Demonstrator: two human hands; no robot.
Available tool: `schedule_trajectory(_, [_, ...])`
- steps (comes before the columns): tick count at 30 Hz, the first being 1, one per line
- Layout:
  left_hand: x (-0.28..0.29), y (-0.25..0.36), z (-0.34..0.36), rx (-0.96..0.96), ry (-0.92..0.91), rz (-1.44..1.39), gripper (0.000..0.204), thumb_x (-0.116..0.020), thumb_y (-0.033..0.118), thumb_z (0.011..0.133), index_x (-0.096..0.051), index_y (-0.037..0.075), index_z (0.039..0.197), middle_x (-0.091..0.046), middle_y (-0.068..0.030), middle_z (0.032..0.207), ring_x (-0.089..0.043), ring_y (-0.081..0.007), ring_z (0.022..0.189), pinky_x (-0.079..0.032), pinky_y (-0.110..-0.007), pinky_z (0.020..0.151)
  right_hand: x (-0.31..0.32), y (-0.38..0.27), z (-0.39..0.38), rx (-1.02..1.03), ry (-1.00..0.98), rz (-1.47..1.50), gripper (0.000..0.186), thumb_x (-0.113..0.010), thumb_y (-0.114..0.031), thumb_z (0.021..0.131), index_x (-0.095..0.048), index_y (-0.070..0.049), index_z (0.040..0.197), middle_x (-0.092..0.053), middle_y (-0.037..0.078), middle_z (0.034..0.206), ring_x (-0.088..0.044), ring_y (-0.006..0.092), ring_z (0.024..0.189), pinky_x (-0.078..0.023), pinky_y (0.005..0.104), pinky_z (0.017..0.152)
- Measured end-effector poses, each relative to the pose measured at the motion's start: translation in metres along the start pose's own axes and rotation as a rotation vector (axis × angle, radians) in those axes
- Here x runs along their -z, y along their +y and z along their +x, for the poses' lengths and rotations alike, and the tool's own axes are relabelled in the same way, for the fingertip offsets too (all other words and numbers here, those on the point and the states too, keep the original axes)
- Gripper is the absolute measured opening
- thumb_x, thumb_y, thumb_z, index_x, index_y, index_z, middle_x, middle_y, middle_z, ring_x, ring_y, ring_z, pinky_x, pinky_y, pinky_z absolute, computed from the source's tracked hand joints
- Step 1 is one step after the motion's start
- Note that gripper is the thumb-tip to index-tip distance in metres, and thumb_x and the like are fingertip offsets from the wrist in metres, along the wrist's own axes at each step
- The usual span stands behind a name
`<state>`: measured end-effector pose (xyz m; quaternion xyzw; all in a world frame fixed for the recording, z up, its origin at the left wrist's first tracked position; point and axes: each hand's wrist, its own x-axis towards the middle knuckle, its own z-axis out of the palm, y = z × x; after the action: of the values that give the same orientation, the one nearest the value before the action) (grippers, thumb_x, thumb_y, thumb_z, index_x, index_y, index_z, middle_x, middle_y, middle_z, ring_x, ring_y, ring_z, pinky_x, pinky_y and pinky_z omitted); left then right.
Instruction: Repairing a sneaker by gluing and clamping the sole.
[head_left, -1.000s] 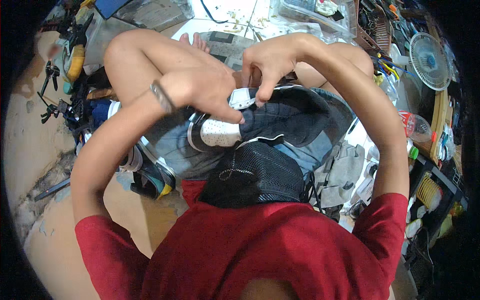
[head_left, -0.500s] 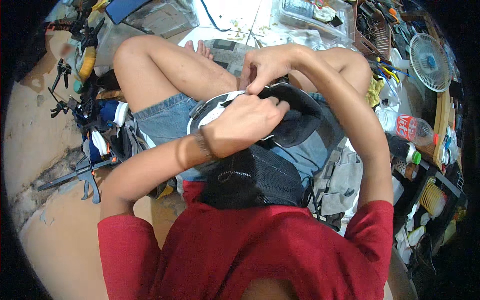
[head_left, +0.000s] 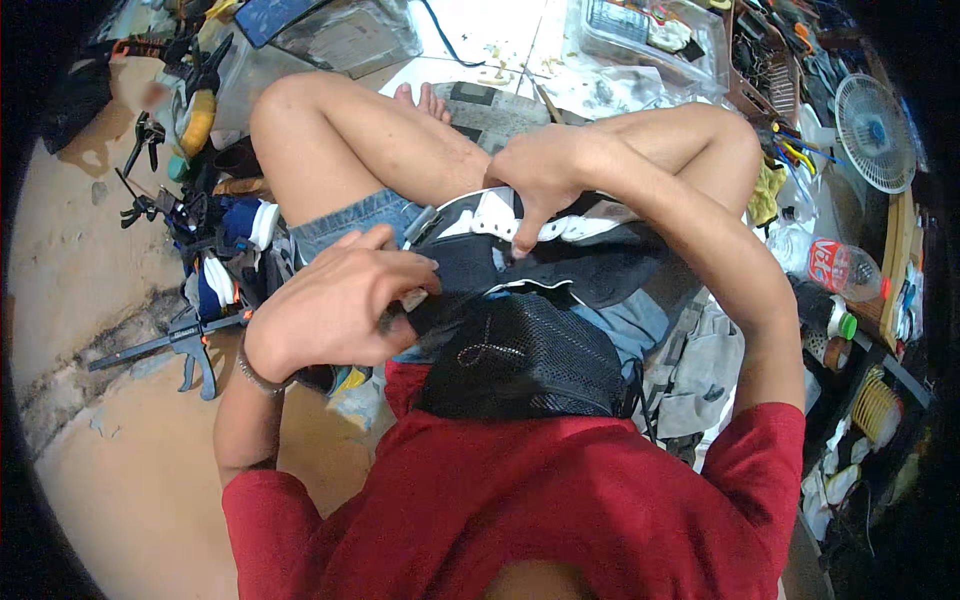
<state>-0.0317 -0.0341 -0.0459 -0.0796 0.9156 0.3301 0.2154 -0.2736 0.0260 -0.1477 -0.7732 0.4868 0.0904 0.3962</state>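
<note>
Sitting cross-legged on the floor, holding a dark shoe with a white sole across the lap, above the denim shorts. Left hand curling closed around the near end of the shoe, fingers wrapped over its dark fabric, something small and pale showing between them, too hidden to tell what. Right hand bending down from above, fingertips pressing closed on the white rim of the shoe near its middle. Black mesh cap lying just below the shoe, against the red shirt. Bar clamp lying on the floor toward the left edge, beside a heap of tools. Plastic bottle lying toward the right edge, small white fan standing above it.
</note>
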Motion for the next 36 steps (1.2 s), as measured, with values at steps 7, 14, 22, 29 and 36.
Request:
schedule_trajectory(7, [0.004, -0.014, 0.038, -0.081, 0.146, -0.124, 0.023, -0.076, 0.022, 0.079, -0.062, 0.004, 0.084, -0.054, -0.0132, 0.072, -0.053, -0.0285, 0.077, -0.044, -0.038, 0.068, -0.013, -0.003, 0.002, 0.056, 0.251, -0.190, 0.036, -0.083, -0.030, 0.067, -0.069, 0.001, 0.081, -0.070, 0.016, 0.075, -0.071, 0.0345, 0.071, -0.056, 0.0430, 0.061])
schedule_trajectory(14, [0.004, -0.034, 0.092, 0.057, 0.006, -0.101, 0.058, -0.077, 0.047, 0.073, -0.064, -0.008, 0.088, -0.067, -0.0275, 0.085, -0.067, -0.0400, 0.083, -0.052, -0.042, 0.077, -0.016, -0.021, -0.023, 0.076, 0.395, -0.255, 0.012, -0.072, -0.014, 0.071, -0.071, -0.002, 0.072, -0.070, 0.013, 0.071, -0.071, 0.0303, 0.068, -0.056, 0.0401, 0.058])
schedule_trajectory(22, [0.006, -0.027, 0.114, -0.209, -0.177, 0.057, 0.055, -0.071, 0.041, 0.082, -0.065, -0.013, 0.080, -0.066, -0.0303, 0.078, -0.067, -0.0439, 0.079, -0.052, -0.046, 0.079, -0.037, -0.024, -0.034, 0.060, 0.609, -0.351, 0.012, -0.063, -0.010, 0.075, -0.070, -0.004, 0.068, -0.068, 0.013, 0.068, -0.071, 0.0257, 0.065, -0.054, 0.0375, 0.053])
schedule_trajectory(29, [0.009, -0.027, 0.125, -0.003, -0.428, 0.125, 0.056, -0.065, 0.043, 0.089, -0.065, -0.013, 0.084, -0.065, -0.0316, 0.080, -0.065, -0.0450, 0.081, -0.051, -0.047, 0.080, -0.034, -0.020, -0.036, 0.065, 0.659, -0.310, 0.012, -0.066, -0.013, 0.074, -0.069, -0.003, 0.068, -0.068, 0.014, 0.068, -0.070, 0.0280, 0.066, -0.054, 0.0380, 0.054])
schedule_trajectory(36, [-0.004, -0.045, 0.128, -0.075, -0.381, 0.169, 0.055, -0.064, 0.042, 0.091, -0.064, -0.013, 0.092, -0.065, -0.0334, 0.086, -0.064, -0.0454, 0.088, -0.049, -0.047, 0.086, -0.038, -0.022, -0.039, -0.021, 0.545, -0.224, 0.037, -0.074, -0.023, 0.072, -0.063, 0.004, 0.093, -0.067, 0.016, 0.075, -0.069, 0.0317, 0.079, -0.054, 0.0398, 0.063])
